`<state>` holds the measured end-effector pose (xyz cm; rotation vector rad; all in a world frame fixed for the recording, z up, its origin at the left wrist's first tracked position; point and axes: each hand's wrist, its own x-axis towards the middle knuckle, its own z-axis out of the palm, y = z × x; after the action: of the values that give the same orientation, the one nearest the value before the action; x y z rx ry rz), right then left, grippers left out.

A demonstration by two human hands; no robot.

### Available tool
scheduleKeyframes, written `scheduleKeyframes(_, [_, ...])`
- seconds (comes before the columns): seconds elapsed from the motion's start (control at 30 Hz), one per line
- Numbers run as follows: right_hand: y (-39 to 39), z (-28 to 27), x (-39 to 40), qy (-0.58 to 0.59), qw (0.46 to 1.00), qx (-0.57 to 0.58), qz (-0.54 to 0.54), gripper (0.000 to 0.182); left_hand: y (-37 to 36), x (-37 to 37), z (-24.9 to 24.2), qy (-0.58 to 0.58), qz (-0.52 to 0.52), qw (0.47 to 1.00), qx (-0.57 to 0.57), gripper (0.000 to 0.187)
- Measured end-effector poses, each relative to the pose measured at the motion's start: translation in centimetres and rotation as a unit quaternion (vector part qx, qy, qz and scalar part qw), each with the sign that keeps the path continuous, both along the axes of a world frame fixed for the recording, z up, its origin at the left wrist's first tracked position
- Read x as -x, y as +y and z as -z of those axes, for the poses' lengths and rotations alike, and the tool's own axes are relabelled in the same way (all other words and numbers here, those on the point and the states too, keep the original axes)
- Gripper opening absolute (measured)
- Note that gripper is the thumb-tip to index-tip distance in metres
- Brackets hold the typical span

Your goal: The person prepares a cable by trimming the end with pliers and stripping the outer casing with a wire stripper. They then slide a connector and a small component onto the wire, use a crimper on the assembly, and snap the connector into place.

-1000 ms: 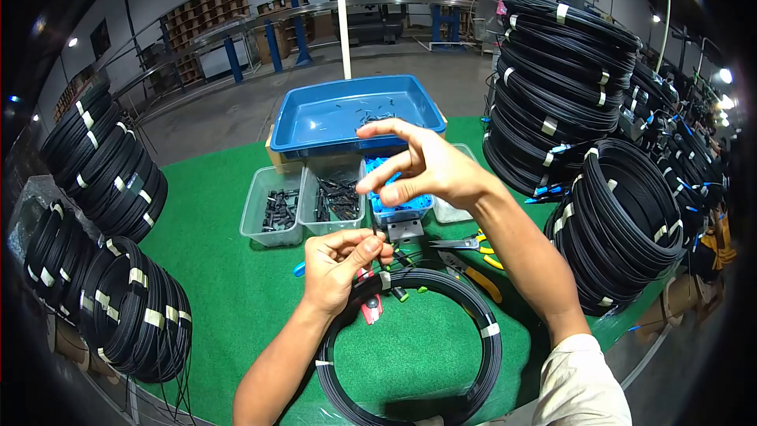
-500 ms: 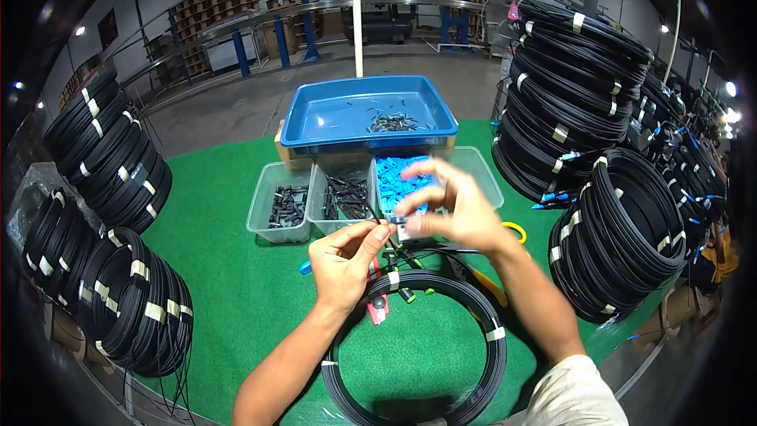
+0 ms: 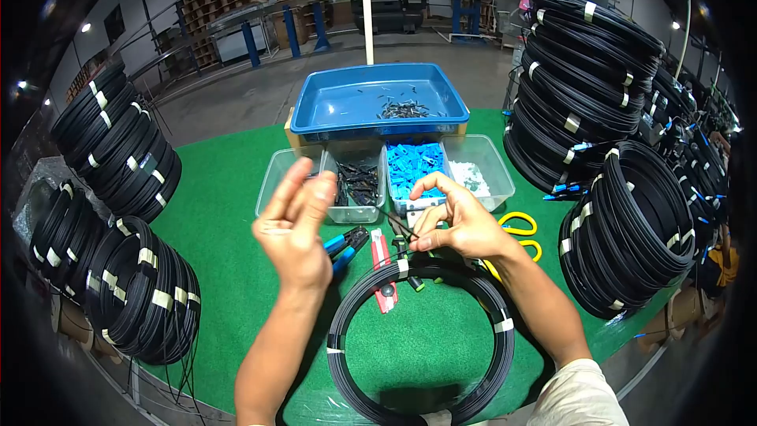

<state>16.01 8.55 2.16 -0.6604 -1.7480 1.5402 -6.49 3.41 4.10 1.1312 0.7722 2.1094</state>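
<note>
My right hand pinches the black cable near its end, between thumb and fingers, in front of the bin of blue connectors. This cable appears to come from the coil of black cable, bound with white tape, on the green mat. My left hand is raised with fingers apart, holding nothing, in front of the left clear bin. Between the hands lie blue-handled pliers, a red tool and a black-and-green tool. Yellow-handled scissors sit just right of my right hand.
A blue tray with small dark pieces stands behind the bins of black parts and white pieces. Tall cable stacks rise at left and right. Another coil stack is nearer on the right.
My left hand has let go of the cable, moved left and up, and opened. My right hand has come down and closed on the cable. The view has shifted slightly.
</note>
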Motion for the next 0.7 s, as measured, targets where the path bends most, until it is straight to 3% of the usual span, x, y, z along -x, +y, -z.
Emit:
scheduleKeyframes(0.1, [0.2,-0.4,-0.8,0.008,1.0,0.001,-0.014,0.061,0.2,1.5,-0.7,0.003,0.005,0.999,-0.032,0.057])
scheduleKeyframes(0.2, [0.2,-0.8,-0.9,-0.008,1.0,0.014,-0.026,0.061,-0.3,1.1,-0.5,0.154,0.126,0.98,0.004,0.077])
scheduleKeyframes(0.3, [0.4,-0.4,-1.2,-0.027,0.998,0.026,-0.044,0.062,-0.2,-0.3,0.0,0.254,0.123,0.959,0.012,0.075])
scheduleKeyframes(0.43, [0.5,-0.1,-1.5,-0.035,0.996,0.06,-0.061,0.063,-0.5,0.4,-0.7,0.17,0.089,0.98,0.057,0.068])
scheduleKeyframes(0.57, [0.7,0.0,-1.5,-0.025,0.995,0.066,-0.064,0.063,0.2,1.9,-0.7,0.061,0.041,0.997,0.014,0.067])
scheduleKeyframes(0.7, [0.1,-0.4,-1.1,0.003,0.995,0.084,-0.049,0.064,-0.1,-0.4,1.4,0.119,0.154,0.976,0.095,0.055])
